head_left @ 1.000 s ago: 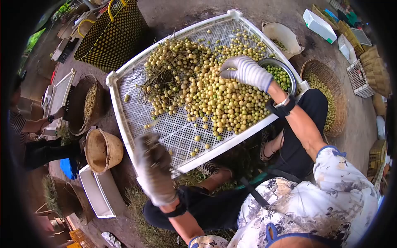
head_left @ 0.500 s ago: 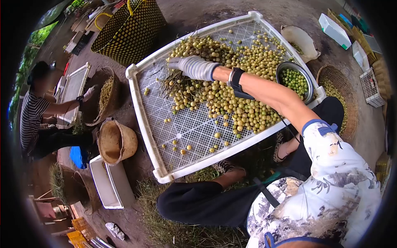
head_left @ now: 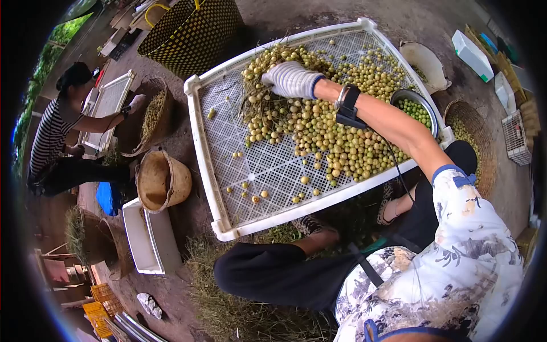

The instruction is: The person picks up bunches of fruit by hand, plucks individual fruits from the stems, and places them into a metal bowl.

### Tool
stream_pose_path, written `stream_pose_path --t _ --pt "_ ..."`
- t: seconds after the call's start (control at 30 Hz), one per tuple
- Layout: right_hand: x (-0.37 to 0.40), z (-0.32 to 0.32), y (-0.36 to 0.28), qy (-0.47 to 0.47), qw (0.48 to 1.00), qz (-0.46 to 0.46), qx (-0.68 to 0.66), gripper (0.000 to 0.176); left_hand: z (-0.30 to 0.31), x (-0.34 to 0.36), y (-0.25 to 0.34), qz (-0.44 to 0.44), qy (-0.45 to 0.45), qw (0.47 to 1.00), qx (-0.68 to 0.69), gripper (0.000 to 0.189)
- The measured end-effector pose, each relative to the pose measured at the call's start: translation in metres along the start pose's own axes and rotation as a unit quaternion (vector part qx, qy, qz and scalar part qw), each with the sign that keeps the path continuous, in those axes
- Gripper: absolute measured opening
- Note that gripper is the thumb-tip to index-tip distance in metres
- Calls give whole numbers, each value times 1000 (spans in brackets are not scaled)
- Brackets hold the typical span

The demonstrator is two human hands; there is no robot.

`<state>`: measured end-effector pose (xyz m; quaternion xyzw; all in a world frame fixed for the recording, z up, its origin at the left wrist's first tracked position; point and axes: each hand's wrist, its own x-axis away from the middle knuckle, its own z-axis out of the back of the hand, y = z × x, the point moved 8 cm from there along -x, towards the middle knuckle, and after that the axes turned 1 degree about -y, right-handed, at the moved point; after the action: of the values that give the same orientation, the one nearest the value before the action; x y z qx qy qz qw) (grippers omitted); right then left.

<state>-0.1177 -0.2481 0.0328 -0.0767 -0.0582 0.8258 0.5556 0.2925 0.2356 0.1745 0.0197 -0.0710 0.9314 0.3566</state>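
A white perforated tray (head_left: 202, 148) holds a spread of round yellow-green fruits (head_left: 342, 151), with a heap of thin brown stems (head_left: 256, 108) at its upper left part. My right hand (head_left: 290, 80), in a striped white glove, is over this heap with its fingers curled down and closed on the stems; the fingertips are partly hidden. Fruits lie close around the hand. At the tray's right side stands a metal bowl (head_left: 415, 111) of greener fruits. My left hand is not in view.
A black-and-yellow woven basket (head_left: 191, 40) stands behind the tray. To the left are a tan bucket (head_left: 165, 179), a white box (head_left: 149, 236) and a person (head_left: 54, 128) reaching to a fruit basket (head_left: 162, 111). At right stands a wicker basket (head_left: 485, 165).
My right hand has moved from stretched fingers over the stems to curled fingers on them. The whole view has shifted slightly, and the tray appears farther right. The other person's head is raised.
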Motion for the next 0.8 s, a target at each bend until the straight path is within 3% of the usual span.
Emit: stream_pose_path --t 0.1,0.17,0.27,0.3,0.33,0.37,0.43,0.5,0.53,0.57,0.63,0.7,0.73,0.77,0.8 --pt "17 45 18 69 996 -51 -34 25 13 -4 63 -112 16 989 89 50" --pt "31 62 22 102 993 -34 -41 25 5 -7 108 -233 -25 960 151 46" --pt "59 74 21 116 992 -17 -39 22 -6 -2 183 -410 -58 874 254 46" --pt "72 77 14 166 985 32 -22 21 -13 -7 205 -455 -43 849 265 43" --pt "82 68 13 150 987 41 -26 20 -16 -10 229 -498 -31 822 276 41" --pt "93 64 6 136 989 51 -29 19 -17 -11 255 -467 -67 820 323 44" --pt "110 35 -3 102 990 94 -18 16 -19 -9 317 -480 -94 761 426 39" --pt "129 25 -23 82 987 92 105 17 -24 -6 376 -536 -30 725 431 41" --pt "139 25 -29 98 983 116 105 20 -42 -7 402 -556 22 716 421 44" --pt "140 18 -28 77 988 97 87 24 -47 -3 424 -556 58 753 347 42" --pt "163 38 -37 155 977 127 68 26 -80 -28 451 -529 -33 648 547 35" --pt "170 27 -33 86 987 112 80 25 -115 -69 462 -440 -71 700 557 28" --pt "177 23 -36 106 982 138 73 24 -105 -61 466 -421 -115 722 537 23" --pt "183 19 -39 125 976 165 67 23 -111 -58 477 -416 -207 684 562 31" --pt "187 11 -41 113 975 175 73 21 -117 -52 486 -399 -289 715 496 41"
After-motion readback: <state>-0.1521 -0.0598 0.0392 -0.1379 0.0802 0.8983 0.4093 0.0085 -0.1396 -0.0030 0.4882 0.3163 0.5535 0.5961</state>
